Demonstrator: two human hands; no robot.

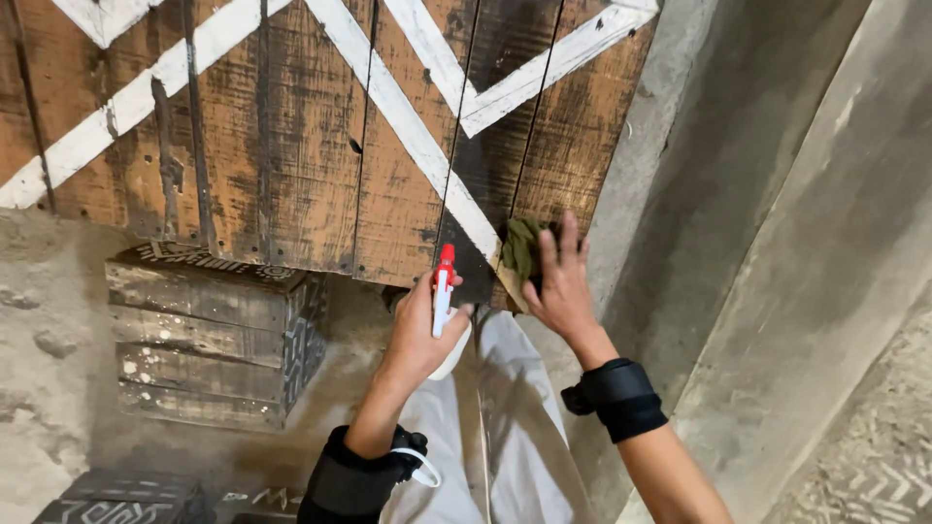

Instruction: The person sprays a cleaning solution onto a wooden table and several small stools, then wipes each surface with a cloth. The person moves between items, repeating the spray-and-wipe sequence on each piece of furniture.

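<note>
Nearest us: black wrist bands (621, 396), pale trousers (505, 427).
Left hand (419, 335): fingers curled tight round spray bottle (443, 291), red nozzle up, aimed at panel.
Right hand (558, 281): fingers spread flat, pressing green cloth (520, 248) on wooden panel (291, 146), lower right corner.
Advice: we keep palm flat, pressure even, strokes along grain.
Beyond, left: patterned wooden crate (209, 340).

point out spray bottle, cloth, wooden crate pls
spray bottle (443, 291), head view, on its white neck below the red nozzle
cloth (521, 247), head view, green fold left of the fingers
wooden crate (199, 340), head view, front slats
</note>
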